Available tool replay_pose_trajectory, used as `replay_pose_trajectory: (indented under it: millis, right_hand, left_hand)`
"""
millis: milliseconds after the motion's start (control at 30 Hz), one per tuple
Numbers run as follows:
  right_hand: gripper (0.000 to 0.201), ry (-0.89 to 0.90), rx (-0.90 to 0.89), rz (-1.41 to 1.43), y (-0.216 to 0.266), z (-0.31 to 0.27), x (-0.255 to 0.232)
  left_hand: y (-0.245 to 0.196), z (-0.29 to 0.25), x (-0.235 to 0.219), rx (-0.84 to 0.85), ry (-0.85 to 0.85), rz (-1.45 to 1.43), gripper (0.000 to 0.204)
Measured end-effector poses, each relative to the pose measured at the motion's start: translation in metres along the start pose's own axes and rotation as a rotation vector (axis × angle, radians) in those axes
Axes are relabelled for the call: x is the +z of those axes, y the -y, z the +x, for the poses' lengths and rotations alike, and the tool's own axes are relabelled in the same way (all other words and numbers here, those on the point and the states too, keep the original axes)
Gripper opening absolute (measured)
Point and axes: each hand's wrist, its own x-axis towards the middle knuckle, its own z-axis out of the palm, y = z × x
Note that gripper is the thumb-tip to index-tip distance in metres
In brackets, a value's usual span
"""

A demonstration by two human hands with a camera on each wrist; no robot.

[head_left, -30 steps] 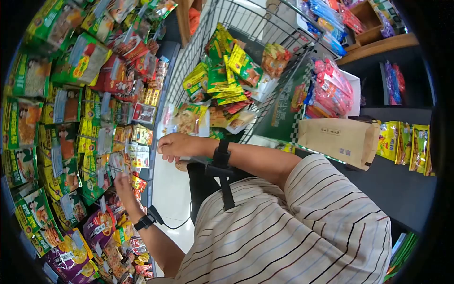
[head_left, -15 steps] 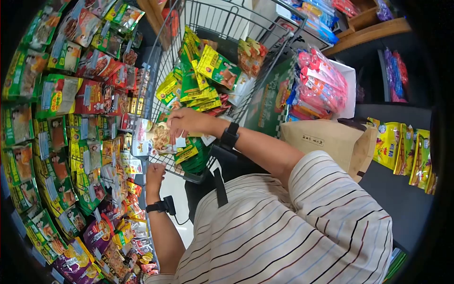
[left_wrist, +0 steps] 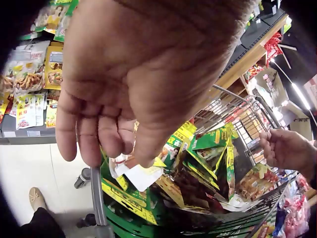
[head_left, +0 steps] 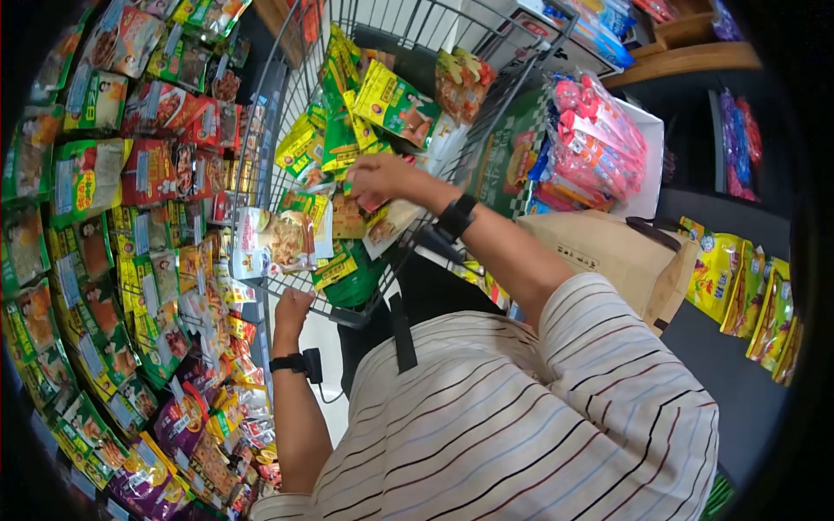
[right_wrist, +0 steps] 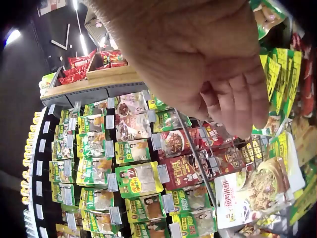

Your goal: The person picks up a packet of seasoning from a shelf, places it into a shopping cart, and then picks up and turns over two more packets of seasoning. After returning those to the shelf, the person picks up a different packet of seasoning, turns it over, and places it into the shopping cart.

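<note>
In the head view my right hand (head_left: 378, 181) is over the packets heaped in the wire shopping cart (head_left: 521, 74), its fingers loosely curled. The left wrist view shows that right hand (left_wrist: 290, 151) from the side with nothing in it. My left hand (head_left: 293, 308) is at the cart's near left corner. Its fingers (left_wrist: 89, 134) hang loosely bent by the grey rim bar (left_wrist: 98, 198), and its palm is bare. A white packet with a food picture (head_left: 282, 245) lies at that corner. Green-and-yellow packets (head_left: 395, 104) fill the middle of the cart.
Shelves of hanging food packets (head_left: 95, 174) line the left side. At right are a box of pink plastic packages (head_left: 595, 130), a brown paper bag (head_left: 599, 260) and yellow snack bags (head_left: 717, 269). A shoe (left_wrist: 37, 198) shows on the tiled floor (left_wrist: 64, 173).
The left hand has come from the shelf side to the cart's corner. The right hand has moved from beside the white packet to above the heap. The cart now appears nearer the body.
</note>
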Motion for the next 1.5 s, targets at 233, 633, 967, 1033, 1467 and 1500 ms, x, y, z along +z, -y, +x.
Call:
replay_pose_trajectory:
  millis: [233,633,967,1033,1467,1500]
  right_hand:
    - [0.035,-0.145,-0.049,-0.542,0.070,0.005,-0.093]
    - [0.053,0.695,0.498,-1.876,0.029,0.104,-0.091]
    - [0.068,0.434,0.888,-1.876,-0.088,0.131,-0.145]
    - [0.062,0.402,0.838,-1.942,-0.099,0.134,-0.152]
    - [0.049,0.463,0.628,-2.332,-0.129,0.128,-0.152]
    - [0.041,0.297,0.542,-2.248,-0.110,0.118,-0.145]
  left_hand:
    - [-0.016,-0.017,0.003,0.086,-0.075,0.052,0.029]
    - [0.000,-0.008,0.011,0.203,-0.113,0.096,0.032]
    - [0.006,-0.009,0.034,0.454,-0.149,0.015,0.019]
    - [-0.002,-0.008,0.039,0.345,-0.136,0.030,0.017]
    - [-0.005,-0.010,0.029,0.301,-0.096,0.019,0.028]
    - [0.002,-0.007,0.032,0.338,-0.103,0.043,0.029]
